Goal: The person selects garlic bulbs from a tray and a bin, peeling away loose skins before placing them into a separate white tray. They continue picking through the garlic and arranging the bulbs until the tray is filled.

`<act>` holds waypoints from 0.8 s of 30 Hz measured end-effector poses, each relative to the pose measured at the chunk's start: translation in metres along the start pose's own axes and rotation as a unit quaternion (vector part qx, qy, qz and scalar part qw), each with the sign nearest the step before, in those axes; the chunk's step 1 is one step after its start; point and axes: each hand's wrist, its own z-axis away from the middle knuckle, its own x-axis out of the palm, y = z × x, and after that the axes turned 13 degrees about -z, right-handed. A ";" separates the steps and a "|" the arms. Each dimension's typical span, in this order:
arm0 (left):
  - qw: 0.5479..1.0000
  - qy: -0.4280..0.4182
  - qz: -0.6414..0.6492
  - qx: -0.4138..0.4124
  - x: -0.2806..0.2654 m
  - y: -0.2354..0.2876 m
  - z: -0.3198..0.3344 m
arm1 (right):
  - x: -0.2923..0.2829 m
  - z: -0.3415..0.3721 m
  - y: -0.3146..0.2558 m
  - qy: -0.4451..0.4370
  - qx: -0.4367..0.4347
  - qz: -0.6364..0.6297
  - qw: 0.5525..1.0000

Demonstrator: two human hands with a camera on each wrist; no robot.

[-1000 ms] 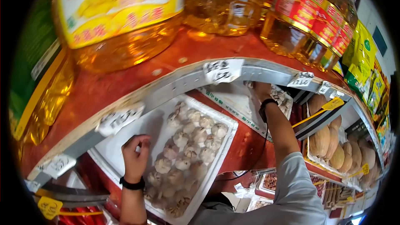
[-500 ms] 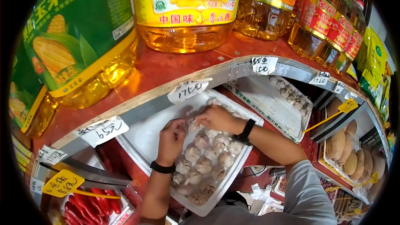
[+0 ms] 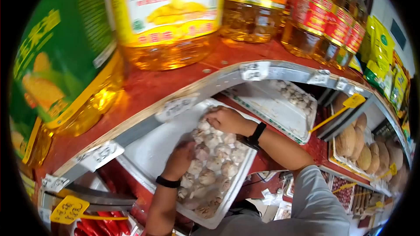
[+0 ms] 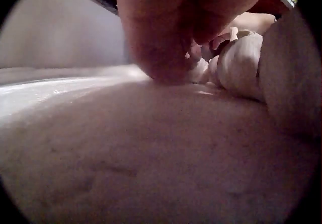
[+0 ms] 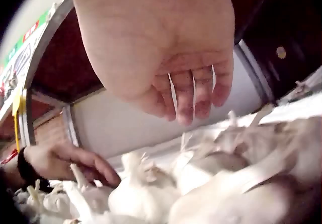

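Many garlic bulbs (image 3: 214, 163) lie heaped along the right side of a white foam tray (image 3: 146, 155). My left hand (image 3: 180, 161) rests along the left edge of the heap, its fingers loosely bent against the bulbs. In the right wrist view this left hand (image 5: 65, 161) reaches low beside several bulbs (image 5: 143, 196). Over the far end of the heap is my right hand (image 3: 227, 120), palm down. Its fingers (image 5: 185, 98) are spread and relaxed, with nothing between them. Bulbs (image 4: 241, 60) stand right next to the left hand in the left wrist view.
A red shelf (image 3: 175, 85) with large oil bottles (image 3: 170, 22) overhangs the tray. Behind it, another foam tray (image 3: 262, 105) holds more garlic at its far end. Red peppers (image 3: 94, 226) are at lower left, and melon-like produce (image 3: 350, 142) lies at right.
My right hand has come from the farther tray to the near garlic tray. My left hand has moved right, to the bulbs. The head view has shifted.
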 end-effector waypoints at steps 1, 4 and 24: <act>1.000 -0.005 -0.030 0.000 0.000 0.001 -0.003 | -0.018 0.004 -0.003 0.022 0.024 -0.024 0.999; 0.998 0.003 0.000 0.059 -0.005 0.004 -0.005 | -0.067 0.037 0.018 0.104 0.121 -0.057 0.986; 0.994 0.053 0.041 -0.081 -0.019 0.018 -0.008 | -0.210 0.210 0.178 0.122 0.444 0.399 0.793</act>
